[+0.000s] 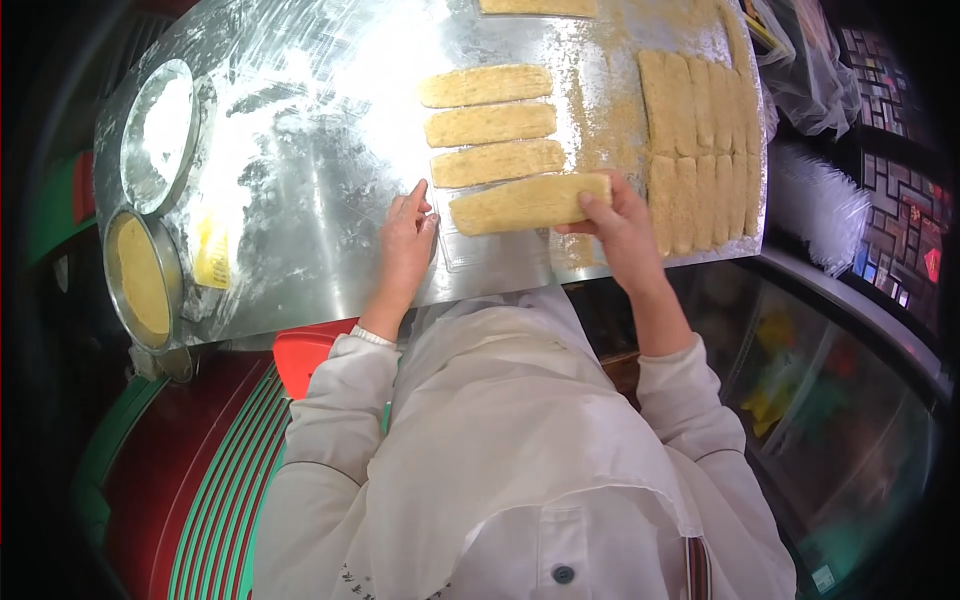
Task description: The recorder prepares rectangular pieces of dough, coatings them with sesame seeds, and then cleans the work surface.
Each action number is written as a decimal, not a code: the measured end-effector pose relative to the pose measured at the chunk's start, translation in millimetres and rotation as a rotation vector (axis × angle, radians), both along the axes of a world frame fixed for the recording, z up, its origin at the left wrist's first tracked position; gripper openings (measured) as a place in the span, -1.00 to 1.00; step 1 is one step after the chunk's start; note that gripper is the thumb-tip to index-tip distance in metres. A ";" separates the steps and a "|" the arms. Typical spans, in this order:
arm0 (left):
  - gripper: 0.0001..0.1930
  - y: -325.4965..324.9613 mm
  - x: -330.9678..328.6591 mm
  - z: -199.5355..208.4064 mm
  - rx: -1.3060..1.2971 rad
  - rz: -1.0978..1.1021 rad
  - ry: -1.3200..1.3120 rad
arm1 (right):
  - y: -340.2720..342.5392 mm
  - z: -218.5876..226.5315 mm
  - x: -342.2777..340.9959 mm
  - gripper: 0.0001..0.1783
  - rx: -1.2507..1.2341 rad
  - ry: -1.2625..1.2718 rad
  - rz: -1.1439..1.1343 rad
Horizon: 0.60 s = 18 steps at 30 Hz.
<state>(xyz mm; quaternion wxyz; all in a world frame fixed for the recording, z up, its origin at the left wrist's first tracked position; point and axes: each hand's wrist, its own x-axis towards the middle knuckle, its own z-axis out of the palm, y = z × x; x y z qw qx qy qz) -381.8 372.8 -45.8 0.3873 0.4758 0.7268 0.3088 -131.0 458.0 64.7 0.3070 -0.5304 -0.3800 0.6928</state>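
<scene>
My right hand (622, 225) grips the right end of a long, crumb-coated dough strip (515, 204), thumb on top. The strip's left end lies over a thin clear tray (470, 258). Beyond it, three similar strips (497, 163) lie in a column, side by side with narrow gaps. My left hand (405, 238) is at the tray's left edge, index finger stretched forward and nothing held. Whether its fingertips touch the tray, I cannot tell.
Tightly packed dough strips (690, 150) fill the metal table's (300, 220) right side. On the left stand a bowl of white flour (168, 130), a bowl of yellow crumbs (143, 275) and a yellow scraper-like piece (212, 252). Another tray of dough (538, 6) sits at the far edge.
</scene>
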 end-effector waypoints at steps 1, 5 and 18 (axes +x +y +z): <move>-0.48 -0.1 -0.9 -0.6 0.021 -0.008 0.005 | -4.6 -22.5 -3.7 -0.67 -0.053 0.055 0.003; -0.49 -2.4 -4.3 -1.4 0.016 -0.037 -0.028 | -18.5 -81.4 -3.5 -0.67 -0.106 0.069 -0.010; -0.47 -3.7 1.8 0.2 -0.004 -0.042 -0.041 | -9.4 -90.0 -12.7 -0.65 -0.154 -0.081 0.080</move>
